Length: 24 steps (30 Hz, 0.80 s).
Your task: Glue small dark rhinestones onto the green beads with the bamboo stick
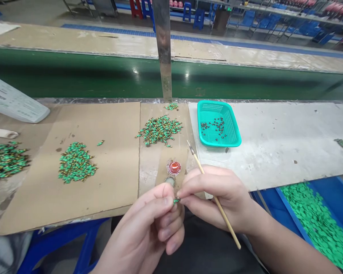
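My left hand point(148, 224) pinches a small green painted piece point(176, 200) between thumb and forefinger, low in front of my body. My right hand point(217, 194) has a thin wooden-handled paintbrush point(200, 165) lying across it, bristles pointing up and away. The thumb and forefinger of that same hand meet at the right end of the green piece. Just beyond my fingertips are a small round dish of red liquid point(175, 167) and a pale disc with a dark beaded edge point(170, 180). Behind them lies a pile of green and gold pieces point(161, 130).
More such pieces form a left pile point(77, 163) and a far-left pile point(6, 160). A teal basket point(220, 144) with small dark bits stands right of centre. A blue bin point(295, 219) of green discs is at lower right. A metal post point(163, 49) rises behind the worktop.
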Each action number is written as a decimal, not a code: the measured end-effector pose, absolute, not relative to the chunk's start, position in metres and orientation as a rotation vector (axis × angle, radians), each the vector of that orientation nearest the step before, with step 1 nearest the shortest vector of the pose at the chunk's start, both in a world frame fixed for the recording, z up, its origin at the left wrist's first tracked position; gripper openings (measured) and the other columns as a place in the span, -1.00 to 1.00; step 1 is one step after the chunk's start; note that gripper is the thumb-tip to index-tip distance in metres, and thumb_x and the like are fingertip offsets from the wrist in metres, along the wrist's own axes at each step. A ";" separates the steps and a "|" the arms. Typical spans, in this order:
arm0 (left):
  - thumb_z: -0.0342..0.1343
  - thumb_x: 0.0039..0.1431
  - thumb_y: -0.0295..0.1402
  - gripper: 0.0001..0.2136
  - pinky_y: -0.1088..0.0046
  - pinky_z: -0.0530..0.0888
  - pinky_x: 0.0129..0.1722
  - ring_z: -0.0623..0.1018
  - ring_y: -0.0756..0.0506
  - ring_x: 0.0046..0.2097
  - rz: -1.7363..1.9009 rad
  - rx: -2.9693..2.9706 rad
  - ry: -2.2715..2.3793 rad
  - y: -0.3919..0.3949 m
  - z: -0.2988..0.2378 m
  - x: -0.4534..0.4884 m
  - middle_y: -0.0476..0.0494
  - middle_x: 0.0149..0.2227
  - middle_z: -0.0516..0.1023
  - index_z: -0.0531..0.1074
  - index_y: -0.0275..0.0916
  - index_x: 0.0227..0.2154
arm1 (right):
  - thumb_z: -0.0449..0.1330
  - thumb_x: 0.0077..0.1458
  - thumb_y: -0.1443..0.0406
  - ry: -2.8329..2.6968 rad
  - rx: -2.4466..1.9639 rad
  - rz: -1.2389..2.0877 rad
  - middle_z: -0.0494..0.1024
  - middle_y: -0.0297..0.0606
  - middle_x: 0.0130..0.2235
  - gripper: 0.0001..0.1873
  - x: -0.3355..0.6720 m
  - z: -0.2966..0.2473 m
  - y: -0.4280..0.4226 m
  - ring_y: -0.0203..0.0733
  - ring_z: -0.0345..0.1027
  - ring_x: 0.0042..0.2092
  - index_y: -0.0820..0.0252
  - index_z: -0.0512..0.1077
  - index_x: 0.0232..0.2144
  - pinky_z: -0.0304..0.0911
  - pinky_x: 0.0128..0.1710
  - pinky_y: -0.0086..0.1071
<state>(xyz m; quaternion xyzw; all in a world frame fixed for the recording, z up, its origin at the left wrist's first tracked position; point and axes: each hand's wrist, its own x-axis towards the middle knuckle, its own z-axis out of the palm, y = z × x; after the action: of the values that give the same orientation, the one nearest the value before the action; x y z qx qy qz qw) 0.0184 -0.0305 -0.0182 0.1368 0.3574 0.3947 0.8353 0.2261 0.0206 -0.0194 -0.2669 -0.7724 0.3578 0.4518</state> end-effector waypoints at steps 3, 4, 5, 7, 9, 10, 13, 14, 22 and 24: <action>0.54 0.33 -0.08 -0.62 0.49 0.39 -0.51 0.14 0.00 -0.48 0.822 0.385 0.824 -0.025 -0.022 0.018 0.11 -0.47 0.26 0.55 -0.15 -0.43 | 0.38 0.51 0.47 -1.925 -0.677 0.875 0.81 -0.29 -0.22 -0.83 0.229 -0.022 0.022 -0.20 0.71 -0.24 0.10 0.67 -0.11 0.64 -0.16 -0.38; 0.49 0.34 -0.05 -0.62 0.45 0.39 -0.52 0.17 -0.01 -0.50 0.814 0.495 0.890 -0.021 -0.024 0.017 0.10 -0.49 0.26 0.52 -0.14 -0.44 | 0.39 0.51 0.45 -1.930 -0.703 0.860 0.81 -0.29 -0.22 -0.85 0.231 -0.023 0.023 -0.19 0.71 -0.23 0.09 0.68 -0.09 0.64 -0.16 -0.37; 0.44 0.34 -0.01 -0.61 0.41 0.39 -0.53 0.21 -0.03 -0.51 0.813 0.633 0.968 -0.015 -0.026 0.014 0.08 -0.51 0.28 0.50 -0.12 -0.45 | 0.39 0.50 0.44 -1.927 -0.740 0.837 0.81 -0.29 -0.21 -0.86 0.235 -0.024 0.023 -0.18 0.71 -0.23 0.08 0.68 -0.08 0.64 -0.15 -0.35; 0.41 0.31 0.02 -0.63 0.33 0.45 -0.47 0.36 -0.10 -0.50 0.852 0.924 1.139 0.003 -0.031 0.006 0.02 -0.52 0.39 0.53 -0.10 -0.46 | 0.39 0.49 0.41 -1.886 -0.848 0.795 0.82 -0.29 -0.20 -0.87 0.243 -0.026 0.023 -0.17 0.72 -0.22 0.07 0.70 -0.05 0.64 -0.14 -0.34; 0.48 0.27 -0.02 -0.69 0.27 0.53 -0.32 0.52 -0.17 -0.38 0.933 1.137 1.297 0.029 -0.037 -0.003 -0.07 -0.44 0.55 0.64 -0.11 -0.40 | 0.38 0.50 0.36 -1.792 -0.962 0.802 0.82 -0.30 -0.22 -0.90 0.253 -0.030 0.023 -0.16 0.72 -0.24 0.06 0.72 -0.07 0.63 -0.18 -0.35; 0.51 0.28 -0.06 -0.73 0.25 0.56 -0.22 0.57 -0.20 -0.29 0.973 1.223 1.370 0.044 -0.040 -0.007 -0.10 -0.37 0.62 0.67 -0.11 -0.37 | 0.37 0.52 0.33 -1.743 -1.007 0.820 0.81 -0.30 -0.25 -0.90 0.258 -0.031 0.022 -0.16 0.71 -0.26 0.06 0.72 -0.10 0.62 -0.22 -0.35; 0.49 0.41 -0.14 -0.76 0.12 0.65 0.03 0.66 -0.25 -0.07 0.986 1.528 1.568 0.091 -0.049 -0.012 -0.15 -0.17 0.72 0.67 -0.14 -0.30 | 0.35 0.56 0.22 -1.679 -1.092 0.884 0.77 -0.30 -0.31 -0.80 0.268 -0.038 0.017 -0.15 0.68 -0.31 0.07 0.71 -0.19 0.58 -0.29 -0.36; 0.47 0.48 -0.17 -0.79 0.05 0.68 0.09 0.70 -0.25 0.00 0.947 1.620 1.611 0.105 -0.052 -0.012 -0.15 -0.06 0.74 0.68 -0.18 -0.19 | 0.34 0.57 0.19 -1.682 -1.107 0.886 0.77 -0.29 -0.31 -0.77 0.270 -0.041 0.015 -0.14 0.68 -0.31 0.07 0.71 -0.21 0.58 -0.29 -0.36; 0.39 0.61 -0.16 -0.70 -0.06 0.77 0.18 0.77 -0.31 0.16 0.576 1.886 1.963 0.148 -0.051 -0.069 -0.28 0.27 0.75 0.68 -0.17 0.23 | 0.09 0.76 -0.07 -1.670 -1.074 0.854 0.68 -0.24 -0.35 -0.46 0.286 -0.060 -0.003 -0.06 0.68 -0.29 0.00 0.78 -0.05 0.67 -0.25 -0.30; 0.39 0.61 -0.16 -0.71 -0.05 0.77 0.17 0.77 -0.31 0.16 0.480 1.847 2.078 0.143 -0.041 -0.108 -0.28 0.26 0.75 0.68 -0.17 0.22 | 0.03 0.76 -0.12 -1.667 -1.101 0.781 0.61 -0.25 -0.36 -0.38 0.290 -0.061 -0.003 -0.08 0.61 -0.30 -0.04 0.79 -0.08 0.63 -0.28 -0.33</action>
<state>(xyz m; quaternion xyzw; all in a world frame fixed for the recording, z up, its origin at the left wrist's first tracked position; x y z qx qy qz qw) -0.1081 0.1435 -0.0410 0.6463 0.7271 0.1679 0.1595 0.2898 -0.0031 -0.0606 -0.4508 -0.6828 0.3199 0.4778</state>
